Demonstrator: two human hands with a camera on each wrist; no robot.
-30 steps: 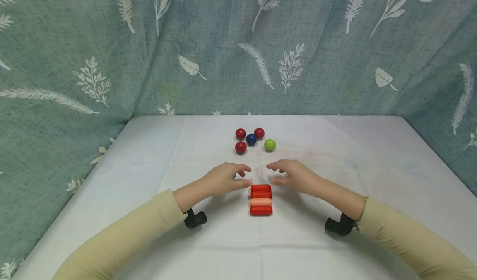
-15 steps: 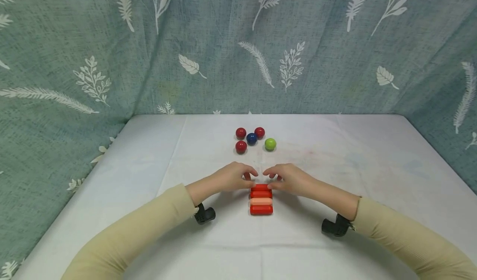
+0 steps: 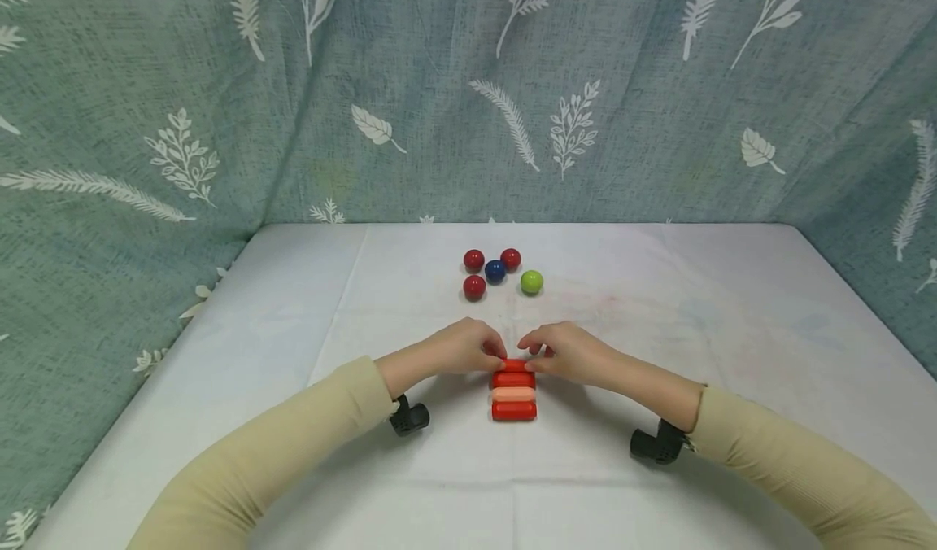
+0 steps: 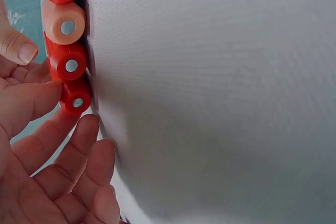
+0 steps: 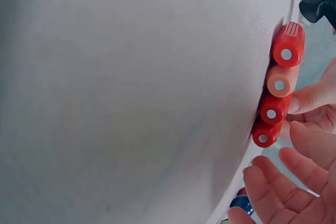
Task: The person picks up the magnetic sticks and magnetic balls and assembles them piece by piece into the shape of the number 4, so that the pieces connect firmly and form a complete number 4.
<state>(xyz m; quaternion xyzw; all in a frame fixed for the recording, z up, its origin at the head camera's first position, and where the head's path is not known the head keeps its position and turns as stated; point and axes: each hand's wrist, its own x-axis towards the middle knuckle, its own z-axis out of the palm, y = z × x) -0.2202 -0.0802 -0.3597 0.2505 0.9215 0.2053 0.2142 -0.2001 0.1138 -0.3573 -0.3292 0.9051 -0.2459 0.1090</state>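
Note:
A row of short rods with silver disc ends lies crosswise on the white cloth in the head view. Three are red and one is a peach rod (image 3: 514,395). My left hand (image 3: 467,347) pinches the farthest red rod (image 3: 516,365) by its left end, thumb on one side and index finger on the other, as the left wrist view shows. Its other fingers are bent loosely. At the right end of that same rod is my right hand (image 3: 574,353), thumb right by the rod and the other fingers spread apart from it. Beside the peach rod lies the nearest red rod (image 3: 514,411).
Beyond the hands sits a cluster of glossy balls: three red, including the front red ball (image 3: 474,288), a blue ball (image 3: 495,271) and a green ball (image 3: 532,282). A leaf-patterned curtain (image 3: 424,70) hangs behind the table. Black cameras (image 3: 410,416) are strapped to both wrists.
Both hands have moved inward to the far end of the row. The left thumb and index finger have closed on the farthest red rod. The rods and balls stay in place.

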